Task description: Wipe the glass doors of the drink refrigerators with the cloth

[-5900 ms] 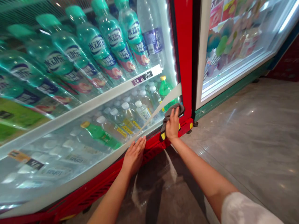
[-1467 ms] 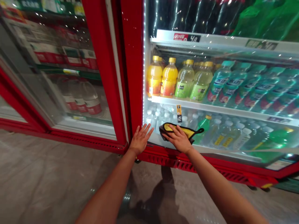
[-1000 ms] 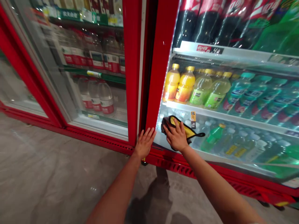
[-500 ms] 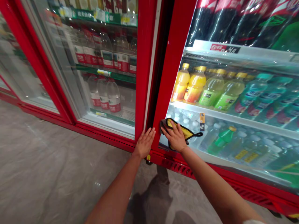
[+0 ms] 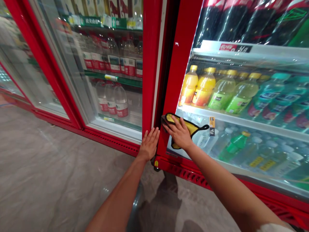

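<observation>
My right hand (image 5: 180, 132) lies spread over a yellow cloth (image 5: 193, 128) with black edging and a loop, pressing it to the lower left corner of the right cooler's glass door and red frame (image 5: 174, 69). Part of the cloth's grey side shows at its left end. Just left of it, my left hand (image 5: 149, 145) rests flat, fingers extended, on the lower corner of the left cooler's red frame (image 5: 151, 80). Nothing is in that hand. A narrow dark gap separates the two coolers.
Behind the right glass stand yellow juice bottles (image 5: 204, 87), teal-capped bottles and large dark bottles. The left cooler holds red-labelled water bottles (image 5: 121, 101). A grey floor (image 5: 48, 167) lies below, with a small caster (image 5: 156, 165) at the cooler's base.
My right hand and the cloth have moved slightly up along the door's left edge. The left hand stays on the frame. The whole view has shifted a little.
</observation>
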### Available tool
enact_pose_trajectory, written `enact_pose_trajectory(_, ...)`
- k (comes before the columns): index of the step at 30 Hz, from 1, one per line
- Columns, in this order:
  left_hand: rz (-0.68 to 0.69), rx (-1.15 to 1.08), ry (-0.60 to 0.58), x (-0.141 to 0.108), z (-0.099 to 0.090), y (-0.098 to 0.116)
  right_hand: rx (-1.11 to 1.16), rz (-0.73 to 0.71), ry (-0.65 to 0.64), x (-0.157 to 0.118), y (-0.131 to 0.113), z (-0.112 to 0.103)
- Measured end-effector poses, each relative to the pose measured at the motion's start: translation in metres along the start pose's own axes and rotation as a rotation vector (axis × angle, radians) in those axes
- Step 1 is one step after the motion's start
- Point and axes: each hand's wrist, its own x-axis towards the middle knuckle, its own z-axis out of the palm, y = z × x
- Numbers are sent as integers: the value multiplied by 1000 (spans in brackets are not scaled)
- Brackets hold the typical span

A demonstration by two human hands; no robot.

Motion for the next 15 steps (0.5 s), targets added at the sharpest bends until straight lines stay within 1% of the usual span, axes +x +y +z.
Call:
enact_pose_trajectory(5, 19, 16, -28, -10, 1, -1, 92, -265, -138, -43, -22, 36)
enact_pose_trajectory(7, 39, 15, -29, -13, 2, -3, 118, -336, -149, -47, -22, 43)
enact_pose_trajectory(8, 47, 10, -25, -14, 2, -3, 123, -362, -147, -45, -19, 42)
enact_pose_trajectory(9, 46, 2, -17, -12, 1, -4, 122, -377, -142, -40, -14, 38)
enact_pose_trajectory(11, 7, -12, 13, -6, 0, -3, 96, -360, -124, -21, 0, 22)
enact_pose_trajectory(15, -71, -15, 68, 20, -6, 4, -2, -153, -30, 27, 31, -25)
